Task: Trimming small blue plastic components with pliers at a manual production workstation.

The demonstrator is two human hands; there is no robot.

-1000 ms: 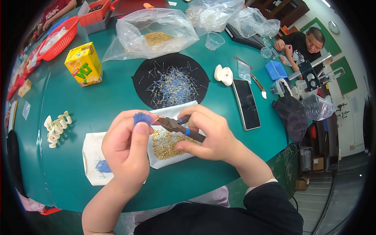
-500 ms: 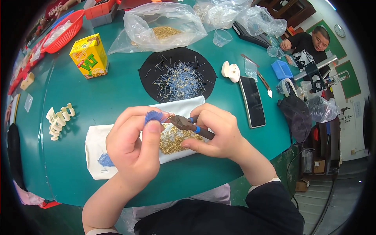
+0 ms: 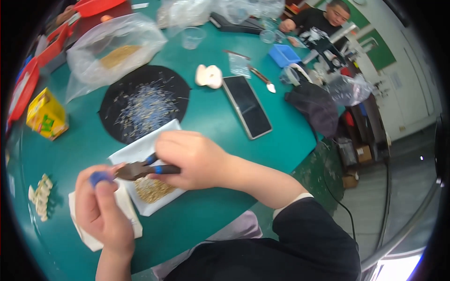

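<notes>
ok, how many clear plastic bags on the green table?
3 that I can tell apart: a large clear plastic bag with tan contents at upper left, a crumpled clear bag at the top edge, and a small flat clear bag beside the black phone. More may be hidden.

Right hand gripping pliers; left hand pinching small blue piece; white tray of brass-coloured bits beneath.

We see bright, even room light on the green table, with soft short shadows. The fisheye bends the edges strongly, the black rim stays dark, and far things are blurry.
</notes>
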